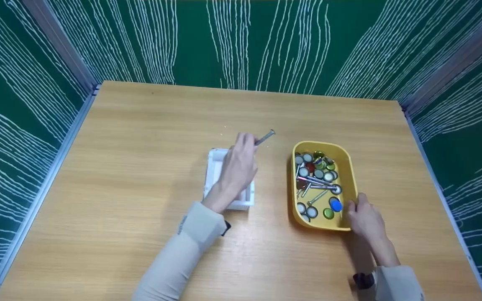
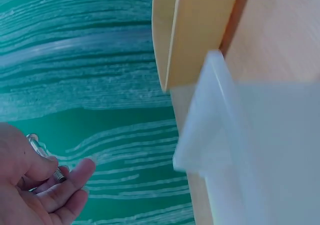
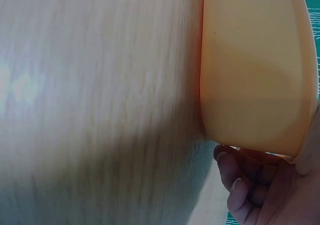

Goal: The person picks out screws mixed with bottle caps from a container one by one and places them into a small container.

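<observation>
My left hand (image 1: 239,163) is over the white plastic bin (image 1: 209,179) and pinches a long metal bolt (image 1: 265,137), its head pointing away to the right. In the left wrist view the bolt's threaded end (image 2: 59,175) shows between thumb and fingers. On the right, my right hand (image 1: 366,219) grips the near right side of the yellow bin (image 1: 352,167). Its fingers lie against the outer wall in the right wrist view. Inside the yellow bin are several bottle caps (image 1: 311,212), a blue cap (image 1: 335,204) and several loose bolts (image 1: 318,197). My left hand hides much of the white bin's inside.
Both bins stand on a wooden table (image 1: 140,167), the white one left of the yellow one with a gap between. Green panels with white wavy lines (image 1: 232,42) border the table at the back and both sides. Tiny crumbs lie behind the white bin.
</observation>
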{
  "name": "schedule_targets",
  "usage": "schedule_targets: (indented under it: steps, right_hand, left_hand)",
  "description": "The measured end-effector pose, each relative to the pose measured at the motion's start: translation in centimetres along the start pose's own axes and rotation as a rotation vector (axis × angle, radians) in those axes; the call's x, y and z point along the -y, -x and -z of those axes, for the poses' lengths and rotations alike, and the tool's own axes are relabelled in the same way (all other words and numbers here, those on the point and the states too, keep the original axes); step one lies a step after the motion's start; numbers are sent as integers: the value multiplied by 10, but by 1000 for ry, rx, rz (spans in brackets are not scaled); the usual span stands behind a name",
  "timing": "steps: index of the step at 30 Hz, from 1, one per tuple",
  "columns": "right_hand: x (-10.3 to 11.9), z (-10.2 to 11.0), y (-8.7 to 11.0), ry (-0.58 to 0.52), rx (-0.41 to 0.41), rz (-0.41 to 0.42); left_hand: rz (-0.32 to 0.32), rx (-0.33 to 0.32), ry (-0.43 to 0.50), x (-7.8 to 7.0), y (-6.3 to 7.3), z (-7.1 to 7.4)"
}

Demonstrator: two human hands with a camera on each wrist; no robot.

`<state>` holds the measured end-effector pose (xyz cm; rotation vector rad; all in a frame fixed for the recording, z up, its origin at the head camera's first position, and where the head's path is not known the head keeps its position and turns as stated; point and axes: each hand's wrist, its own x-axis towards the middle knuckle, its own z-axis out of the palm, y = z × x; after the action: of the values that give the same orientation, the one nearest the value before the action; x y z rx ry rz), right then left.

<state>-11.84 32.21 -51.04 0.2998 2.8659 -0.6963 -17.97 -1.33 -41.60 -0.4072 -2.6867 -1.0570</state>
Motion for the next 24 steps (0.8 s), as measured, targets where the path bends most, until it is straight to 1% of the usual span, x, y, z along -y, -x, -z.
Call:
schedule_targets:
  steps: [4, 7, 11, 17, 20, 24]
  right_hand:
    - [-1, 0, 0, -10, 8, -15]
    - [-2, -2, 0, -11, 18, -20]
    - [-1, -2, 1, -13, 26, -21]
    - [-2, 0, 0, -15, 29, -18]
    - [-2, 0, 0, -13, 30, -19]
    - [-1, 0, 1, -17, 27, -22]
  left_hand:
    - [-7, -23, -14, 18, 2, 6]
    - [-10, -11, -37, 31, 5, 8]
    - [-19, 46, -81, 45, 11, 10]
    - [-71, 112, -155, 57, 17, 9]
    - [-49, 161, -219, 60, 20, 7]
    - [11, 244, -316, 60, 21, 1]
